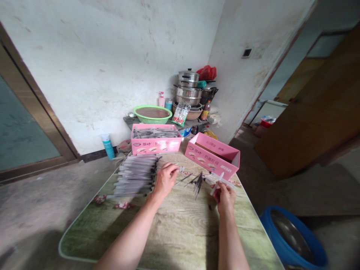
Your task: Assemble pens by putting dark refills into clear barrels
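My left hand (165,180) is closed in a pinch beside the pile of slim tubes. A small whitish piece shows at its fingertips, too blurred to name. My right hand (225,195) grips a slim white tube (218,183), which tilts up between thumb and fingers. Between the hands lies a loose heap of thin dark sticks (199,183). Many slim translucent tubes with dark ends (136,176) lie side by side on the left of the table. Behind them, a pink box (156,145) is filled with similar greyish pieces. Another pink box (210,157) stands just beyond my right hand.
The wood-patterned table (177,232) has a pale rim. Behind it stand a green basin (152,120) and stacked steel pots (188,88). A spray can (107,146) stands on the floor at left; a blue tub (267,217) sits at lower right.
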### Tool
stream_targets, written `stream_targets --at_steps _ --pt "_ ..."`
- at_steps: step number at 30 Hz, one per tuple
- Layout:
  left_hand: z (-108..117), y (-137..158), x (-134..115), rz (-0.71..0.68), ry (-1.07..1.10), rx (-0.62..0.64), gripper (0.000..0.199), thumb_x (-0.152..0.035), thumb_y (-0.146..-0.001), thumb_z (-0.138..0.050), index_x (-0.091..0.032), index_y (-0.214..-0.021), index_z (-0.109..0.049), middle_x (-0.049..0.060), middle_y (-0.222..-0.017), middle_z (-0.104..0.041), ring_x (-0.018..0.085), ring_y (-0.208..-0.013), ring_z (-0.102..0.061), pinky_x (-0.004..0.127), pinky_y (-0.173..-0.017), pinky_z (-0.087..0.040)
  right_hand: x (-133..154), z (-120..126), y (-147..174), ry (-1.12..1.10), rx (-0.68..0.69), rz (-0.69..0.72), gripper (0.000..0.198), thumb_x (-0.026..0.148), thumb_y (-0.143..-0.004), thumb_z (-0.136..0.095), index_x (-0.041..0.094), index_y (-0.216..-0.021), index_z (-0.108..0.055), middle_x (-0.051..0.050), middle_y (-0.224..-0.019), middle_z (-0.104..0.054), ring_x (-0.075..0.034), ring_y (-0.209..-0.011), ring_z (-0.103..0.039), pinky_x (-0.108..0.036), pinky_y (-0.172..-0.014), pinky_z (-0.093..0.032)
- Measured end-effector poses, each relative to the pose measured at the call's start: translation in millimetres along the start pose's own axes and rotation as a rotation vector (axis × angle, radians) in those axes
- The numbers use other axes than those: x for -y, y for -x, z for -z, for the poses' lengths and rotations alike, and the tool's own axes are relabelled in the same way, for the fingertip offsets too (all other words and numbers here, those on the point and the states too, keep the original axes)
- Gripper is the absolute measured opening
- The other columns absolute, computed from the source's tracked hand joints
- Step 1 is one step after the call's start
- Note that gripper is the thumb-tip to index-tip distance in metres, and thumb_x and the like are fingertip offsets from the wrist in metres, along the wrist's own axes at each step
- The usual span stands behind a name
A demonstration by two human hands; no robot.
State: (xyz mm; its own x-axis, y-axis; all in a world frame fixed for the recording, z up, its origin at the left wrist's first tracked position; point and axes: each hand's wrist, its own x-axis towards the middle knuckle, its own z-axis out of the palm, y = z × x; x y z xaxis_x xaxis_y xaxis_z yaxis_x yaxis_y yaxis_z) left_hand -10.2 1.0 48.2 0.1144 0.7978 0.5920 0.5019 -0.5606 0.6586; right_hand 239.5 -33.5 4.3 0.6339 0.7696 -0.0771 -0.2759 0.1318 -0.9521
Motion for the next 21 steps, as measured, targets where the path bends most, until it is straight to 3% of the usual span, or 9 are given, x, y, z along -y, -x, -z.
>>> stream_targets --at_steps 3,5,10,15,21 --pt "-32 12 -16 -0.039 0.026 0.246 0.015 -0.014 -0.086 -0.055 -0.019 -0.084 -0.069 0.004 -0.085 -0.066 0.017 -0.086 -0.062 0.027 -0.080 -0.048 -3 0 -1 -0.020 -0.006 0.011 0.025 0.036 -0.064 -0.072 0.018 -0.067 -0.055 -0.003 -0.053 -0.068 -0.009 -0.027 -0.045 -0.016 -0.024 -0.026" --pt "-47 18 -19 -0.035 -0.048 0.344 0.016 -0.014 -0.085 -0.055 -0.019 -0.085 -0.069 0.006 -0.089 -0.067 0.019 -0.089 -0.062 0.030 -0.084 -0.048 -4 -1 -1 -0.014 -0.020 0.040 0.025 0.036 -0.065 -0.072 0.018 -0.067 -0.056 -0.003 -0.052 -0.067 -0.008 -0.026 -0.043 -0.016 -0.024 -0.025" --pt "-52 14 -9 0.089 -0.370 0.333 0.027 -0.014 -0.086 -0.050 -0.014 -0.108 -0.066 0.013 -0.108 -0.064 0.025 -0.102 -0.058 0.036 -0.091 -0.047 -5 -4 2 0.022 -0.011 0.060 0.028 0.039 -0.067 -0.071 0.017 -0.065 -0.055 -0.002 -0.051 -0.067 -0.009 -0.026 -0.044 -0.016 -0.023 -0.025" --pt "-47 7 -2 0.188 -0.535 0.508 0.024 -0.012 -0.088 -0.046 -0.012 -0.093 -0.069 0.015 -0.101 -0.067 0.024 -0.095 -0.062 0.032 -0.081 -0.049 -7 -8 5 -0.008 0.066 0.060 0.031 0.041 -0.064 -0.076 0.017 -0.065 -0.056 -0.002 -0.052 -0.067 -0.010 -0.027 -0.046 -0.017 -0.023 -0.027" --pt "-48 13 0 0.212 -0.509 0.462 0.021 -0.015 -0.088 -0.047 -0.011 -0.094 -0.067 0.015 -0.098 -0.068 0.023 -0.091 -0.064 0.030 -0.076 -0.045 -3 -8 6 -0.127 0.124 -0.014 0.032 0.032 -0.054 -0.084 0.015 -0.073 -0.064 -0.003 -0.058 -0.069 -0.013 -0.038 -0.057 -0.019 -0.029 -0.040"
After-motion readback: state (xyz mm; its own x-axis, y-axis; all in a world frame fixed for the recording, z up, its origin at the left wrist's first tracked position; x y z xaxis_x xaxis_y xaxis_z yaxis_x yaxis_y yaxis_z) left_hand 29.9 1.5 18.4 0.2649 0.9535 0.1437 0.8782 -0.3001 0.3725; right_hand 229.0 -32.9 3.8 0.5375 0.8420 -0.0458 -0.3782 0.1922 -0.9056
